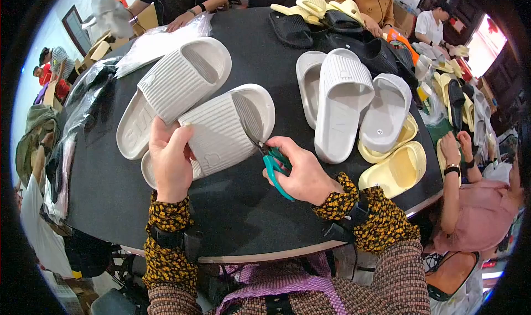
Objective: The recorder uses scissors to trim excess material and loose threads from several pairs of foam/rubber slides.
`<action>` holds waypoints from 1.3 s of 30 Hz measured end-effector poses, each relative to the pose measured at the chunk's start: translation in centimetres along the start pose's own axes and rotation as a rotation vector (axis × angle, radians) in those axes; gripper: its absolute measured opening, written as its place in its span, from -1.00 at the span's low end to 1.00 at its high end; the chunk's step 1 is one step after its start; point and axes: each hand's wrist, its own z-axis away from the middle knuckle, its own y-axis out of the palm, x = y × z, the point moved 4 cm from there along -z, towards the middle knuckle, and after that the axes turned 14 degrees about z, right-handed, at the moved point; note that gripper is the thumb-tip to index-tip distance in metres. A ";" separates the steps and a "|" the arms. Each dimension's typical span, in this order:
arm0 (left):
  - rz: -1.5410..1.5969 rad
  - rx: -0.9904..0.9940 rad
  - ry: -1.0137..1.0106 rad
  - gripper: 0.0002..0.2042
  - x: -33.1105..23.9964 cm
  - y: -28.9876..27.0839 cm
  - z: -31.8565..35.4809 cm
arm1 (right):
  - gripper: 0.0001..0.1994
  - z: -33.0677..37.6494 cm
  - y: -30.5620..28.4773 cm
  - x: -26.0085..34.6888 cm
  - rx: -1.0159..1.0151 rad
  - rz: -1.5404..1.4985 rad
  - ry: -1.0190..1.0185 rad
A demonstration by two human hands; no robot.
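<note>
My left hand (171, 163) grips a light grey slide sandal (218, 135) by its ribbed strap, thumb on top. This sandal lies tilted over the table, its toe end towards my right hand. My right hand (304, 174) is closed around teal-handled scissors (276, 177). Their dark blades touch or nearly touch the strap's edge at the sandal's open toe; whether they are cutting cannot be made out. Just beyond lies a second grey slide sandal (177, 79), beside the first, its upper side showing. My left fingers pass between the two and are partly hidden.
On the black table (243, 221), several grey sandals (345, 110) and yellow sandals (394, 171) lie at the right. Black sandals (293, 30) are piled farther back. Clear plastic bags (160, 46) lie at the far left. Co-workers sit around, one in a pink top (475, 215) nearby.
</note>
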 end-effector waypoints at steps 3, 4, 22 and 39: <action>-0.080 -0.029 -0.083 -0.49 0.3 -0.3 0.0 | -0.53 0.1 -0.2 0.1 -0.063 0.042 -0.060; -0.081 -0.030 -0.055 -0.49 0.3 -0.2 0.0 | -0.57 0.1 -0.2 0.1 -0.076 0.014 -0.083; -0.096 -0.040 -0.032 -0.53 0.8 0.0 0.1 | -0.57 0.0 0.0 -0.3 -0.066 -0.022 -0.030; -0.291 0.264 -0.053 -0.60 0.9 1.0 0.9 | -0.48 -0.2 -1.8 0.4 -0.179 0.031 0.000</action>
